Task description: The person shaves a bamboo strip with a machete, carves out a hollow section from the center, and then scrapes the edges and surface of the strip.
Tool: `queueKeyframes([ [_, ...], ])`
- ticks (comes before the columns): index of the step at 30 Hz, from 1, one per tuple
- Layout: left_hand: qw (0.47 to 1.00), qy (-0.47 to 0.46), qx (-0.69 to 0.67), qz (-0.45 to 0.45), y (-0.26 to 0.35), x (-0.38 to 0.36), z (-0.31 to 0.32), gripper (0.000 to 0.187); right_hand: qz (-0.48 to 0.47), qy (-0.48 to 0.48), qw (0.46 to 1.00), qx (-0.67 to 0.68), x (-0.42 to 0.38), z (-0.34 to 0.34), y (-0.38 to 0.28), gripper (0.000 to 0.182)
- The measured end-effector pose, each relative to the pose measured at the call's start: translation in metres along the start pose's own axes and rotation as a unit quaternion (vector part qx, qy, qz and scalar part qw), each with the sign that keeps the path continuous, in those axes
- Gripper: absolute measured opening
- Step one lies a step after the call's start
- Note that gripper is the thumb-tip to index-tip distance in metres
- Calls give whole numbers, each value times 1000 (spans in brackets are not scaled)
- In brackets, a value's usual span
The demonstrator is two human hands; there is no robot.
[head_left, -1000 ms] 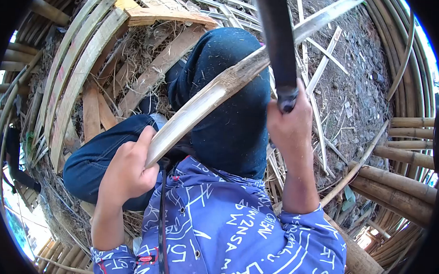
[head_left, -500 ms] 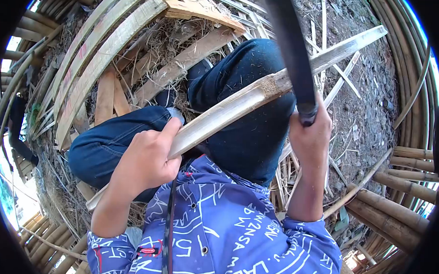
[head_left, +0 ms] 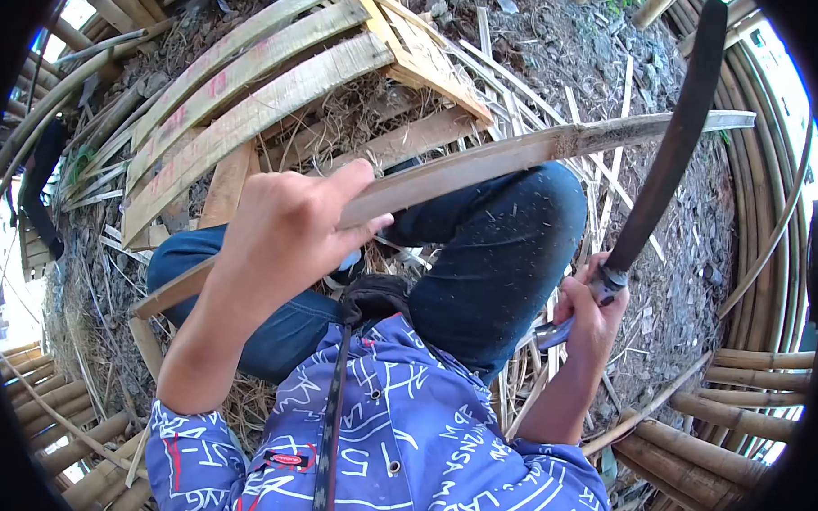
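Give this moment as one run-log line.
left hand: gripping long pale bamboo strip | right hand: holding dark, curved machete | view: machete overlaps strip, contact unclear

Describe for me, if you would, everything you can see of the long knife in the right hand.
The knife has a long, dark blade, metal by its look, curved and ending in a blunt, rounded tip. A greyish collar joins it to a handle mostly hidden by the right hand, whose fingers wrap it. It is held up at a slant, tip away from the person. The blade crosses the view of a pale split strip; whether they touch, I cannot tell.
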State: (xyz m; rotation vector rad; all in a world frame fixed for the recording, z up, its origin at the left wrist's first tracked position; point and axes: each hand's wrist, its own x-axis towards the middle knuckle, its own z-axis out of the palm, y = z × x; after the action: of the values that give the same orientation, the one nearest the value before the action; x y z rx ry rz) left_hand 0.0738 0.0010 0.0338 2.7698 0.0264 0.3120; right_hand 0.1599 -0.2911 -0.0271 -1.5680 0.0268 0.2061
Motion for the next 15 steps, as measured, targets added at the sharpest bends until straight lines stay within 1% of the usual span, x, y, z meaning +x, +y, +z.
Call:
queueKeyframes([
  [2,999,13,34,-28,-2,4,-11,30,-23,21,999,-9,2,-4,-9,25],
  [3,999,26,44,-18,-12,2,-11,30,-25,30,999,-16,2,-7,-12,24],
  [4,997,50,40,-42,-15,0,-13,30,-25,42,998,-25,2,-11,-15,23],
  [5,997,44,25,-52,-22,-2,-16,30,-38,47,998,-37,1,-15,-17,20],
  [7,989,33,-10,-144,-31,-6,-16,32,-36,44,998,-22,-1,-29,-10,19],
  [8,990,25,-17,-134,-34,-8,-15,32,-33,38,999,-10,-2,-34,-6,19],
  [9,991,28,20,-126,-38,-10,-16,34,-22,37,999,-14,-4,-38,0,20],
  [10,990,36,60,-121,-43,-11,-19,35,-27,19,999,23,-5,-42,15,23],
  [12,990,30,47,-127,-51,-10,-22,36,-19,-72,989,128,-3,-42,47,25],
  [14,983,-7,58,-172,-54,-6,-27,36,17,-130,975,177,4,-30,74,25],
  [15,984,-7,59,-170,-58,-5,-28,36,16,-139,980,143,14,-31,88,22],
])
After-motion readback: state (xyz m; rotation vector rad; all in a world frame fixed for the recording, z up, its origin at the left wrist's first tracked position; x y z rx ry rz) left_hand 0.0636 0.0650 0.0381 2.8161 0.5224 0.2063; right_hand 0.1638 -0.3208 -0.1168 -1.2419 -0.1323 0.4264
